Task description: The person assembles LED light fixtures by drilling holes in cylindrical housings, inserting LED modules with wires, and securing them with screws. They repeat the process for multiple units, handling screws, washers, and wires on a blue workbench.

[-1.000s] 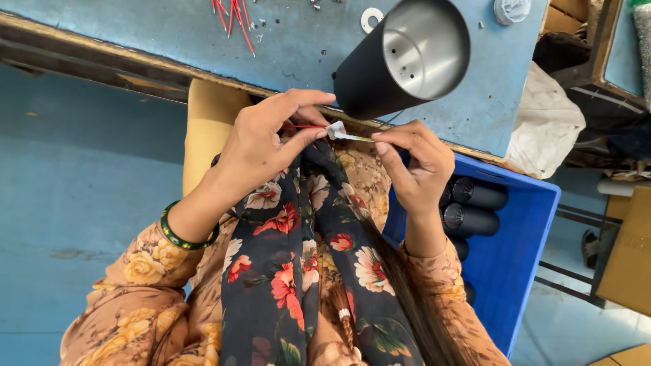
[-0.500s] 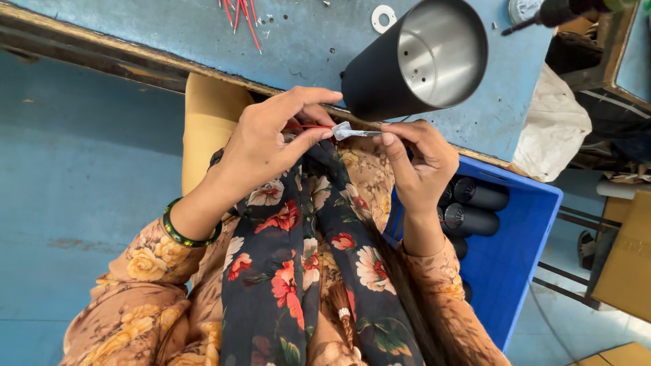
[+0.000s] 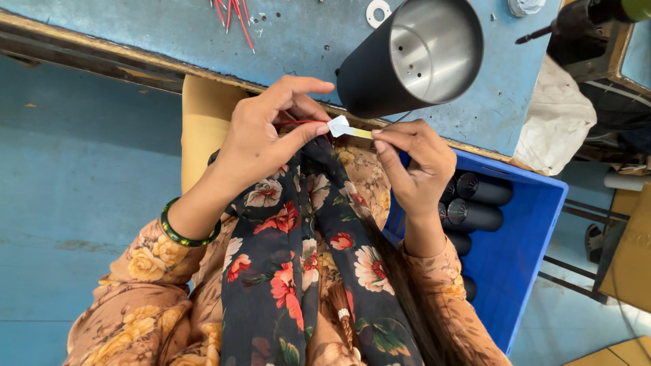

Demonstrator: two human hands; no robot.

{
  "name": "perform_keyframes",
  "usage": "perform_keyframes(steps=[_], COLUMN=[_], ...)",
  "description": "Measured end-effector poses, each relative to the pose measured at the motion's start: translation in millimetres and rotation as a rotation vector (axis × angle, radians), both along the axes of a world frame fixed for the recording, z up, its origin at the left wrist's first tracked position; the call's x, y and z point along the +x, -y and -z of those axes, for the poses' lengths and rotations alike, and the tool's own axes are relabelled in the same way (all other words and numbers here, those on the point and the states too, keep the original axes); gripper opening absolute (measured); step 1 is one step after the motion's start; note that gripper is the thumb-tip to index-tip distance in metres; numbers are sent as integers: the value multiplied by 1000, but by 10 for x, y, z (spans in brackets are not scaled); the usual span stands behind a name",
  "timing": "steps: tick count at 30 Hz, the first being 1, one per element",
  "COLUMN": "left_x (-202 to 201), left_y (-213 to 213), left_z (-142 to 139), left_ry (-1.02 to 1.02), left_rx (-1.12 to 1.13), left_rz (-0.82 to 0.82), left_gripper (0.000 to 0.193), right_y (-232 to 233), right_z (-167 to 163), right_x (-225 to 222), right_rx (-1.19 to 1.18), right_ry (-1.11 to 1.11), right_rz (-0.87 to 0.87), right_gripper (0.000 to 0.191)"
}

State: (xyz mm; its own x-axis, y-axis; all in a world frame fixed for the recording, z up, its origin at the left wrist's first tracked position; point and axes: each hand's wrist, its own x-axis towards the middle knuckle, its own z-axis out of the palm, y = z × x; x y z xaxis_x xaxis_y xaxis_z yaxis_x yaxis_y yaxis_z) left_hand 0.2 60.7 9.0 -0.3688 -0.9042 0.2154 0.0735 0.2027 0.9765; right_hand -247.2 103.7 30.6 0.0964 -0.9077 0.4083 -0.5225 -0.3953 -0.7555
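Both hands meet over my lap, left hand pinching a thin red wire, right hand pinching its small white connector, just below the black cylinder on the blue desk.

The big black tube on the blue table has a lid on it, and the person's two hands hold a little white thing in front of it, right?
Not quite. The head view shows the black tube open, with its shiny metal inside showing and no lid. The rest holds: it lies on the blue table, and the left hand and right hand hold a small white piece.
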Motion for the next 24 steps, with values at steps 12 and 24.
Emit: perform_keyframes(steps=[12, 24], left_x=[-22, -33], left_y=[40, 40], left_z=[47, 35], left_ry=[-143, -127], left_rx=[181, 183], left_rz=[57, 44], left_gripper=[45, 45], right_y=[41, 55], right_z=[-29, -47], right_x=[62, 103], right_rx=[-92, -137], right_ry=[-119, -149], right_rz=[7, 10], right_gripper=[18, 20])
